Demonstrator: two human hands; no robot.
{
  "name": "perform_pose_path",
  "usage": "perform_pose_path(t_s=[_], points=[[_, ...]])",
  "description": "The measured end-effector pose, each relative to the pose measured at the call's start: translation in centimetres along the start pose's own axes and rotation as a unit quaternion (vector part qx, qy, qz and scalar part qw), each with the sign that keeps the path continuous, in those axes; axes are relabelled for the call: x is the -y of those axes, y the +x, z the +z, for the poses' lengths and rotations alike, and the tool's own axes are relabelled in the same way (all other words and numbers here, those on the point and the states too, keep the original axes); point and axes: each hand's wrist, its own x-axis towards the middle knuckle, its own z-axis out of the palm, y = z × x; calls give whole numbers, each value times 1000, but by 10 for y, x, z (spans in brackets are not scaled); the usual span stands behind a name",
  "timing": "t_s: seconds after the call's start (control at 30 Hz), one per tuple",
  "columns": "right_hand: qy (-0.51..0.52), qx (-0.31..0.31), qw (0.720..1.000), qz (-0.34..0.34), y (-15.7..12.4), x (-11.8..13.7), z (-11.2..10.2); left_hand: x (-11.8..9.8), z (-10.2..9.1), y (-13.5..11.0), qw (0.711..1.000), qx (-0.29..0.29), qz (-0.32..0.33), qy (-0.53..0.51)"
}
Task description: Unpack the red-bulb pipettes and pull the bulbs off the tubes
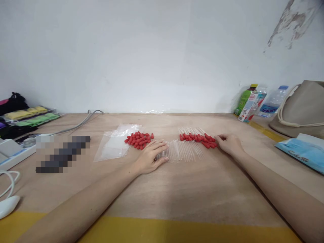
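Note:
My left hand (153, 157) rests with its fingers stretched out over the left end of a row of clear glass tubes (177, 152). Just behind it lies a heap of loose red rubber bulbs (139, 140). On the right, droppers with red bulbs (194, 137) lie side by side, their clear tubes pointing away from me. My right hand (229, 143) is at the right end of this row, its thumb and forefinger pinched at the end of a red dropper bulb. The fingertips partly cover that bulb.
Clear plastic bags (111, 145) lie left of the heap. A pixelated dark object (63, 154), a power strip (20, 158) and a cable (76, 126) are farther left. Bottles (245, 99), a beige bag (301, 108) and a blue packet (301, 152) stand or lie at right.

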Motion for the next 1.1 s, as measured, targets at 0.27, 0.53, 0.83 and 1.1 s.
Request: perform_pose_path(t_s=[0.27,0.53,0.83,1.1], points=[[32,-7,999,30,7,-3,12,1,4,0,1000,-24,-2,11],[142,-117,983,10,-2,7,11,2,4,0,998,-50,12,37],[86,-190,858,-470,-76,71,13,-10,-1,5,973,-125,107,162],[108,-148,843,-505,-98,88,20,-12,2,8,969,-121,143,158]])
